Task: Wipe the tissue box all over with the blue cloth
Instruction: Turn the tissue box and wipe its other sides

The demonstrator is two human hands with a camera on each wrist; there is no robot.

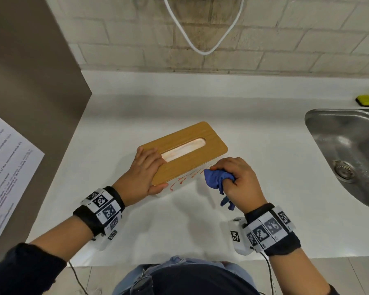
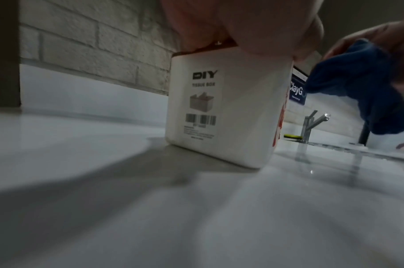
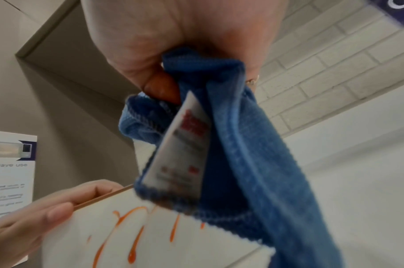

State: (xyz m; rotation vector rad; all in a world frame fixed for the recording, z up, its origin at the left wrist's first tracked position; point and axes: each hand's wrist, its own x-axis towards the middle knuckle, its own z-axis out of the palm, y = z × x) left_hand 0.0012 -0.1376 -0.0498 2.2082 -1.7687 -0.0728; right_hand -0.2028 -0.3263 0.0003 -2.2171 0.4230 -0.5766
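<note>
The white tissue box with a flat wooden lid (image 1: 185, 152) stands on the white surface (image 1: 264, 188), angled, with the steel sink (image 1: 347, 150) well off to the right. The left hand (image 1: 145, 169) lies flat-fingered on the near-left end of the lid, thumb hooked down over the corner, pinning the box in place. The right hand (image 1: 241, 179) is closed around the bunched blue microfibre cloth (image 1: 217, 180), holding it at the right end of the near long wall, where orange streaks (image 3: 132, 241) run down the white side.

That streaked wall looks like the step in hand. To do it well, I would keep the left hand pressing down so the box cannot slide, and draw the cloth along the whole wall from the right end toward the left thumb, with firm, even pressure. The wad is loose, with a white care label (image 3: 180, 150) hanging out; a flat fold of cloth should meet the wall, not the label. The drips seem wet, so turning to a clean fold between passes should avoid smearing them.
</note>
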